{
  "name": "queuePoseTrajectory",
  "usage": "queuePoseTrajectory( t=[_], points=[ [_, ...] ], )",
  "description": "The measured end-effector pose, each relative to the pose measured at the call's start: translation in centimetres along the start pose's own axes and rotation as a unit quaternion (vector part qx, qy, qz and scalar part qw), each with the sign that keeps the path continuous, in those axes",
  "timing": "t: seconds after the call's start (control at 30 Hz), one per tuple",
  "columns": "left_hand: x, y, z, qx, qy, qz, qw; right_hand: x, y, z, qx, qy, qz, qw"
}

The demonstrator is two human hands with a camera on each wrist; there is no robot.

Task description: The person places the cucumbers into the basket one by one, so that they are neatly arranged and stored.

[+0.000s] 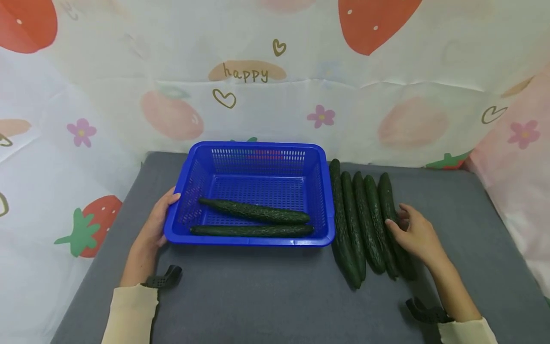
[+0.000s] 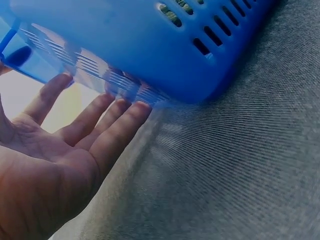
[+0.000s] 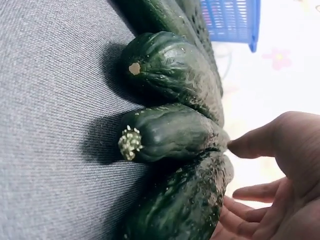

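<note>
A blue basket (image 1: 249, 241) holds two dark green cucumbers (image 1: 253, 231). My left hand (image 1: 155, 220) is at its left side, thumb on the rim; in the left wrist view the fingers of that hand (image 2: 65, 155) lie fairly straight against the basket's wall (image 2: 125, 45). Several cucumbers (image 1: 350, 224) lie side by side, right of the basket. Around the rightmost cucumber (image 1: 387, 200) my right hand (image 1: 418, 239) is spread, thumb on its left. In the right wrist view, the right hand's (image 3: 280, 190) thumb tip meets the neighbouring cucumber (image 3: 170, 135); its other fingers are partly hidden behind the rightmost one (image 3: 175, 210).
A grey cloth (image 1: 258, 296) covers the table. Behind it and at both sides hangs a white printed curtain (image 1: 266, 110) with fruit and flowers. Black wrist straps (image 1: 165, 278) are on both forearms.
</note>
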State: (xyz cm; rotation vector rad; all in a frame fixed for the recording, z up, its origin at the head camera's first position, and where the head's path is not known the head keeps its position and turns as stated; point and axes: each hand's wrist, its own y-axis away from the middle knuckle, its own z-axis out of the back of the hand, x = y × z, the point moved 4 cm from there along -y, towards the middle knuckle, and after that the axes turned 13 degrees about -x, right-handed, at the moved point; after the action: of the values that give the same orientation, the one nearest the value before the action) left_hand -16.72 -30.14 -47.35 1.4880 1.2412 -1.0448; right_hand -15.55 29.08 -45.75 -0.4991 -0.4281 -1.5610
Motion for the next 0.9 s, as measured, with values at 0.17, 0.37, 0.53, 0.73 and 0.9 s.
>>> queuePoseTrajectory(
  t=[0.17,0.37,0.53,0.73,0.9],
  points=[
    [-0.03,0.07,-0.11,0.000,0.009,0.000,1.0000,-0.50,0.10,-0.06,0.035,0.014,-0.024,0.9990],
    [0.01,0.05,-0.17,-0.006,0.023,0.001,0.9997,-0.74,0.09,-0.20,0.047,0.017,-0.024,0.9985],
    [0.05,-0.07,-0.17,-0.002,0.028,0.001,0.9996,-0.87,-0.03,-0.13,0.051,0.020,-0.026,0.9981],
    [0.01,-0.18,-0.16,0.000,0.028,-0.005,0.9996,-0.86,-0.38,0.10,0.060,0.029,-0.029,0.9974],
    [-0.09,-0.18,-0.19,-0.003,0.020,-0.006,0.9998,-0.62,-0.83,0.31,0.077,0.040,-0.044,0.9953]
  ],
)
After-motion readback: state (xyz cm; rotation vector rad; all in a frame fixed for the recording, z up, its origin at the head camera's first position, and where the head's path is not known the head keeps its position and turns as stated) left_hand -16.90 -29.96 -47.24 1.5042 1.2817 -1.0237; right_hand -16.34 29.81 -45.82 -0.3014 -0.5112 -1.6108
